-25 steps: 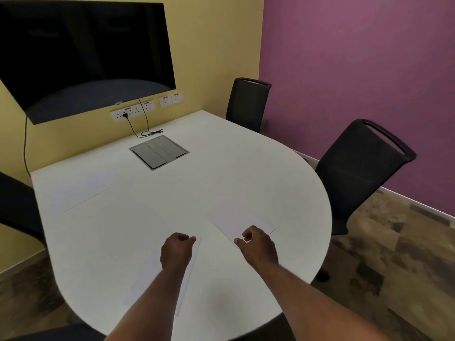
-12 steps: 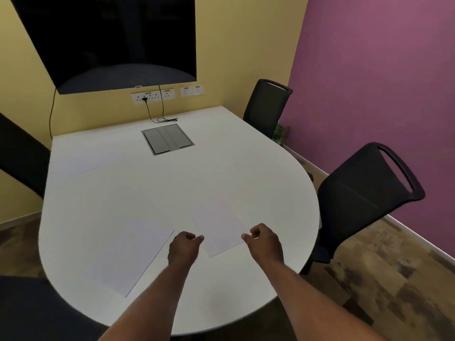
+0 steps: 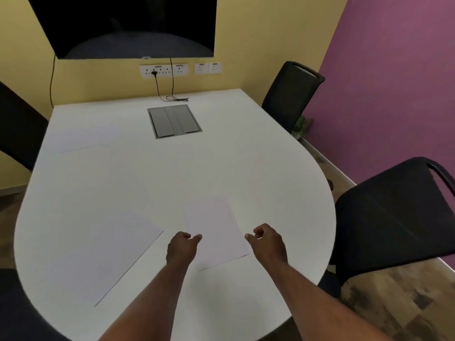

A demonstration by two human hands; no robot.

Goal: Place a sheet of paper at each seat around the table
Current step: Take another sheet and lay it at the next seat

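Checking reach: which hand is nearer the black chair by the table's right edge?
Right. The right hand sits on the side of the sheet toward the black chair; the left hand is at the sheet's opposite edge, farther away.

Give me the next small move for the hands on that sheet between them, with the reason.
Probably slide the white paper sheet between the left hand and right hand rightward to the round white table's edge by the near black chair; that seat has no sheet before it.
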